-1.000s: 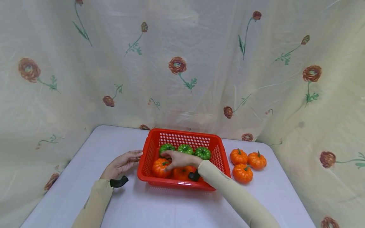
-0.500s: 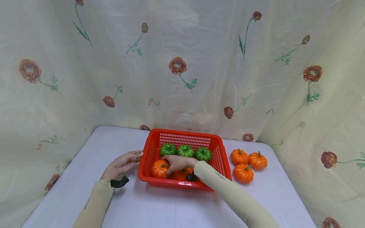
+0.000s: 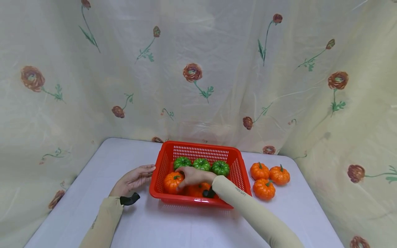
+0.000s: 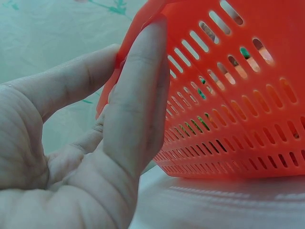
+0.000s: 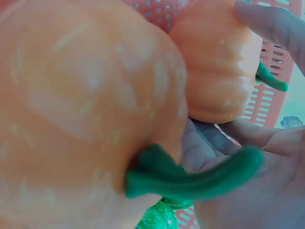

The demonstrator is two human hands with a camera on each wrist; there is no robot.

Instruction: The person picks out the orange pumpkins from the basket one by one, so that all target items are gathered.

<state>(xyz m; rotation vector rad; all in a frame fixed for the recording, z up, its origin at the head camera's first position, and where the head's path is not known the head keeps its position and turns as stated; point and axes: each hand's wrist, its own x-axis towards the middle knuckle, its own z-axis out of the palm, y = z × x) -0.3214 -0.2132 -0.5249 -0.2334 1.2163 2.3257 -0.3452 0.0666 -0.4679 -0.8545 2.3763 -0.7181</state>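
In the head view a red plastic basket stands on the table, holding green pumpkins along its back and orange ones in front. My left hand pinches its left rim between thumb and fingers, as the left wrist view shows. Inside the basket my right hand grips the front-left orange pumpkin, thumb on one side and fingers on the other. Another orange pumpkin with a curved green stem looms close in the right wrist view; in the head view it is partly under my right hand.
Three more orange pumpkins sit in a cluster on the white table, just right of the basket. A pale curtain with printed flowers hangs behind the table and along both sides.
My right hand has come down from above the front-left orange pumpkin and its fingers and thumb have closed on it. The pumpkin has shifted slightly left. My left hand keeps its place at the rim.
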